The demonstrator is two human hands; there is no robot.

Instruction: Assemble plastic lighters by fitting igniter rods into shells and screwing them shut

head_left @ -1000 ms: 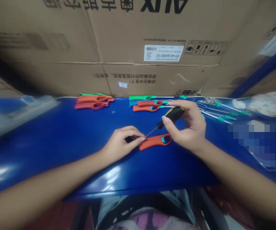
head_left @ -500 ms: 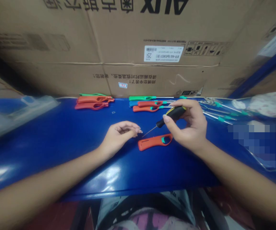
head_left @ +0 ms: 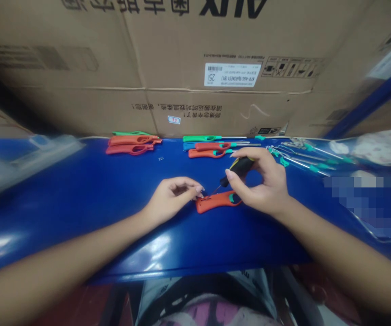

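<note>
My right hand (head_left: 263,181) grips the black and yellow handle of a screwdriver (head_left: 238,170). Its thin shaft slants down to the left, and the tip is at the slot of an orange lighter body (head_left: 218,202) lying on the blue table. A green trigger shows in the lighter's finger loop, which my right hand partly covers. At the lighter's left end is my left hand (head_left: 176,197), thumb and forefinger pinched together. Whatever lies between those fingertips is too small to make out.
Orange and green lighter shells (head_left: 132,143) lie at the back left, near a tiny metal piece (head_left: 161,159). Assembled lighters (head_left: 209,147) rest at the back middle. Several metal rods with green parts (head_left: 304,163) lie right. A large cardboard box (head_left: 113,72) stands behind.
My left hand has moved slightly right and down to the lighter's end. My right hand has shifted left and down, bringing the screwdriver tip onto the lighter.
</note>
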